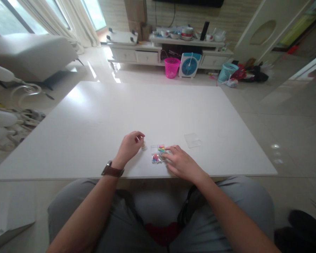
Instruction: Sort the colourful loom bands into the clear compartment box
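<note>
Bead box [158,153] on white table [94,119], R hand [180,162] fingers resting on it, L hand [130,144] fingers pinched, contents unclear.

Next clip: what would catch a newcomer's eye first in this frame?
Most likely the small clear box of bright beads, the only strong colour on the white table, near its front edge. The right hand rests against the box, while the left hand pinches something tiny just to its left. Beyond the table, a pink basket stands out on the floor by the low cabinet.
</note>
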Available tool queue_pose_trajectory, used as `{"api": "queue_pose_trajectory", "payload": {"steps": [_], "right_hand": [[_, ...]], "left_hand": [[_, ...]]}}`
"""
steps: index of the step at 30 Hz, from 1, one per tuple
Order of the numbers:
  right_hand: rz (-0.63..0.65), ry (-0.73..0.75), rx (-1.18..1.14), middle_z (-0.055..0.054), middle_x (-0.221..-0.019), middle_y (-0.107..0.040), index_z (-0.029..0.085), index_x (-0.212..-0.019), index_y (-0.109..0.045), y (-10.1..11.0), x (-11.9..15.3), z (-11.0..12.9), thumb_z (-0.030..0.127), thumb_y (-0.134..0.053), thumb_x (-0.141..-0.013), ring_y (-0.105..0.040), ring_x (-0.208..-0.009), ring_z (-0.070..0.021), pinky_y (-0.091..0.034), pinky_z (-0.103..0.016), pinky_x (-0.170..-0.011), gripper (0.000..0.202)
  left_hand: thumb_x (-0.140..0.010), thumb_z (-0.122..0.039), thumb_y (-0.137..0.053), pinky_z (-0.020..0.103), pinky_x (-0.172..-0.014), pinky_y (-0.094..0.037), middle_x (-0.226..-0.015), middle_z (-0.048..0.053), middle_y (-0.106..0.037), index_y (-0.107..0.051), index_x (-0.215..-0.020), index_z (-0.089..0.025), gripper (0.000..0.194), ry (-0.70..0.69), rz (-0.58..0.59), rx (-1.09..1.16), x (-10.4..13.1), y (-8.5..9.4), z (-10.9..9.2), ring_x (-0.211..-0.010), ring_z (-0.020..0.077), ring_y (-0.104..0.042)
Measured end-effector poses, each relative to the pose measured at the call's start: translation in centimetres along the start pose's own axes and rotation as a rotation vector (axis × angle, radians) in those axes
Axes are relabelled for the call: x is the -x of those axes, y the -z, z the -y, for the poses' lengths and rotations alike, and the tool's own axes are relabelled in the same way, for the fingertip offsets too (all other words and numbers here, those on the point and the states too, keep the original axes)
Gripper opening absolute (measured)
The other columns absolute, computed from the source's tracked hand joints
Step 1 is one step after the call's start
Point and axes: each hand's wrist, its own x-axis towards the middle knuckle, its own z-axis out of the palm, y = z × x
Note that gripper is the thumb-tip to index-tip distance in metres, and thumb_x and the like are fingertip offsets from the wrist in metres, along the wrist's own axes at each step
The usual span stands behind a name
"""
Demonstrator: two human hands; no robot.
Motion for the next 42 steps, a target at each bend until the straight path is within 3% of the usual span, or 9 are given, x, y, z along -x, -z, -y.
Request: {"api": "queue_pose_trajectory", "payload": {"steps": [3, 6, 10, 15, 23, 32, 42], "right_hand": [[0.009, 0.003, -0.006, -0.012, -0.132, -0.056, 0.021, -0.117, -0.066, 0.0, 0.0, 0.0, 0.014, -0.060, -0.090, -0.047, -0.123, -0.0269, -0.049, -0.045, -0.102, 0.029], [-0.030, 0.003, -0.025, -0.012, -0.131, -0.056, 0.021, -0.119, -0.064, 0.1, 0.1, -0.2, 0.015, -0.060, -0.090, -0.046, -0.123, -0.0268, -0.049, -0.046, -0.103, 0.030], [-0.042, 0.012, -0.028, -0.012, -0.130, -0.057, 0.020, -0.120, -0.064, 0.1, 0.1, -0.2, 0.015, -0.059, -0.090, -0.047, -0.123, -0.0269, -0.048, -0.046, -0.104, 0.031], [-0.034, 0.011, -0.036, -0.012, -0.130, -0.057, 0.020, -0.118, -0.064, 0.1, -0.1, -0.1, 0.013, -0.059, -0.090, -0.046, -0.123, -0.0270, -0.048, -0.046, -0.104, 0.030], [-0.040, 0.018, -0.043, -0.012, -0.129, -0.057, 0.021, -0.116, -0.064, 0.0, 0.0, -0.4, 0.013, -0.059, -0.090, -0.047, -0.123, -0.0274, -0.048, -0.047, -0.103, 0.028], [-0.024, 0.024, -0.019, -0.013, -0.128, -0.057, 0.019, -0.115, -0.064, 0.1, -0.1, -0.3, 0.015, -0.059, -0.090, -0.047, -0.122, -0.0274, -0.048, -0.046, -0.104, 0.025], [-0.018, 0.019, -0.011, -0.013, -0.128, -0.057, 0.018, -0.115, -0.065, 0.2, 0.0, -0.3, 0.015, -0.058, -0.091, -0.046, -0.122, -0.0273, -0.048, -0.045, -0.105, 0.025]], "left_hand": [[-0.080, -0.023, -0.059, 0.029, -0.069, -0.046, -0.082, 0.004, -0.071, -0.069, -0.092, -0.019, 0.017, 0.151, -0.033, -0.089, -0.4, 1.3, 1.5, -0.071, 0.0168, -0.063], [-0.079, -0.026, -0.061, 0.030, -0.068, -0.046, -0.083, 0.005, -0.071, -0.069, -0.092, -0.019, 0.017, 0.209, 0.016, -0.153, -0.4, 1.7, 2.3, -0.073, 0.0183, -0.064], [-0.080, -0.027, -0.060, 0.030, -0.071, -0.046, -0.090, 0.006, -0.070, -0.068, -0.093, -0.019, 0.017, 0.153, 0.103, -0.190, 0.0, 1.2, 2.9, -0.078, 0.0187, -0.064], [-0.082, -0.026, -0.060, 0.029, -0.073, -0.046, -0.097, 0.007, -0.067, -0.068, -0.090, -0.019, 0.014, 0.090, 0.129, -0.206, -0.1, 0.4, 3.1, -0.079, 0.0175, -0.063], [-0.083, -0.024, -0.060, 0.031, -0.072, -0.046, -0.090, 0.005, -0.068, -0.066, -0.089, -0.020, 0.009, 0.104, 0.111, -0.232, -0.2, 0.3, 3.2, -0.078, 0.0191, -0.063], [-0.086, -0.030, -0.060, 0.031, -0.079, -0.047, -0.097, 0.007, -0.065, -0.070, -0.083, -0.019, 0.016, 0.102, 0.126, -0.238, -0.2, 0.3, 3.2, -0.078, 0.0179, -0.061], [-0.089, -0.026, -0.053, 0.032, -0.074, -0.046, -0.090, 0.007, -0.059, -0.060, -0.073, -0.018, 0.020, 0.098, 0.172, -0.293, -0.4, 0.2, 2.3, -0.077, 0.0182, -0.058]]}}
